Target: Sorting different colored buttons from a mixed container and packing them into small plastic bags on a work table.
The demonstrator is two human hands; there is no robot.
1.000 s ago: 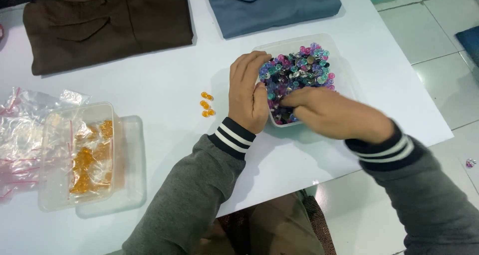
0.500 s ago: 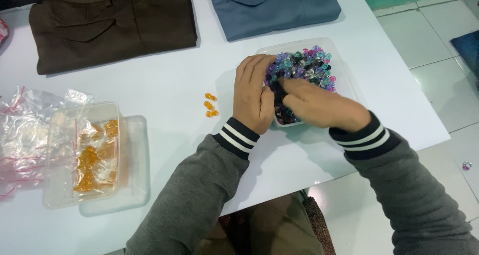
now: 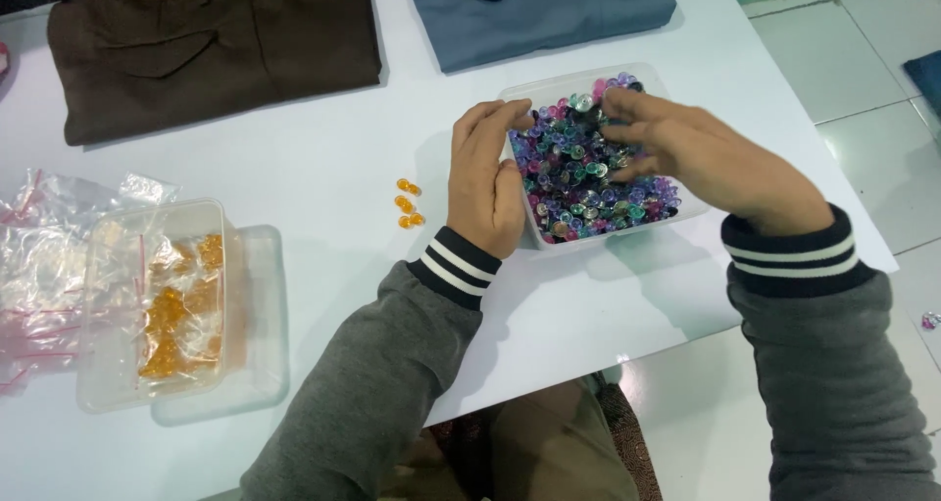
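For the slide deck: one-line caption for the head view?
Left hand steadies clear tub of mixed beads; right hand reaches in.

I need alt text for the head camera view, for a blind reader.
Two hands work at a clear tub of mixed coloured beads: left hand steadies its side, right hand reaches in. A few orange beads lie nearby on the white table.
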